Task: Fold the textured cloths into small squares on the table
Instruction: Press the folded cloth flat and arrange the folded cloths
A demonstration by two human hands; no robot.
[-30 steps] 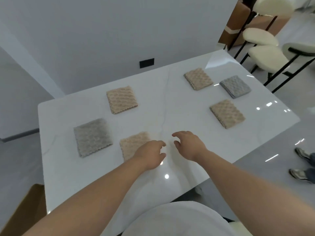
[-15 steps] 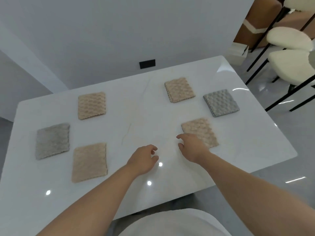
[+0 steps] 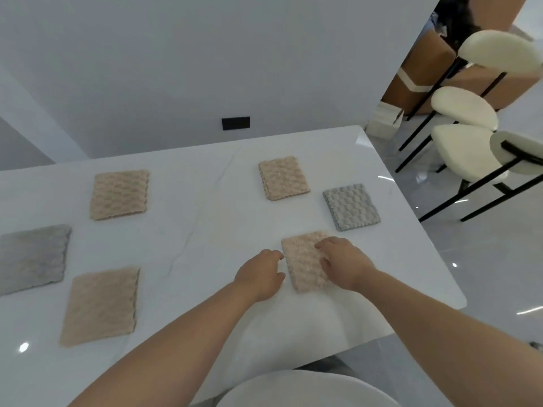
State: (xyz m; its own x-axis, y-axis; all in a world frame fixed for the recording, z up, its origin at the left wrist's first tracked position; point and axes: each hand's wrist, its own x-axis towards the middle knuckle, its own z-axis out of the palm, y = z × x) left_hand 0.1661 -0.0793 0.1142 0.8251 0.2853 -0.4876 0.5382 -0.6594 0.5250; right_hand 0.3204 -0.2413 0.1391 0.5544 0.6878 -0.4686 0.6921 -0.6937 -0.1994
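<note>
1. Shifted since the earlier frame: right hand (image 3: pixel 343 264), then at the near-left corner of the small beige cloth (image 3: pixel 302 259), now laid on top of it; left hand (image 3: pixel 260 274), then apart on bare tabletop (image 3: pixel 205 230), now at the cloth's left edge.
2. Head view, task thing: small beige cloth folded to a small square, flat on the tabletop toward the front right, right part covered by the right hand.
3. Right grip: fingers bent over the cloth's right half; pinching or only pressing, cannot tell.
4. Left grip: released, fingers loosely curled, fingertips at the cloth's left edge, nothing held.
5. Other small squares on the right half: far beige square (image 3: pixel 283 177) further back, grey square (image 3: pixel 351 207) to its right; both apart from the hands.
6. Left half, three larger cloths lying flat: back beige cloth (image 3: pixel 119 195), grey cloth (image 3: pixel 32 257) at the left edge, front beige cloth (image 3: pixel 101 304).
7. Beyond the tabletop: cream chairs (image 3: pixel 464 107) on black legs at right; black wall plate (image 3: pixel 235 123) behind.
</note>
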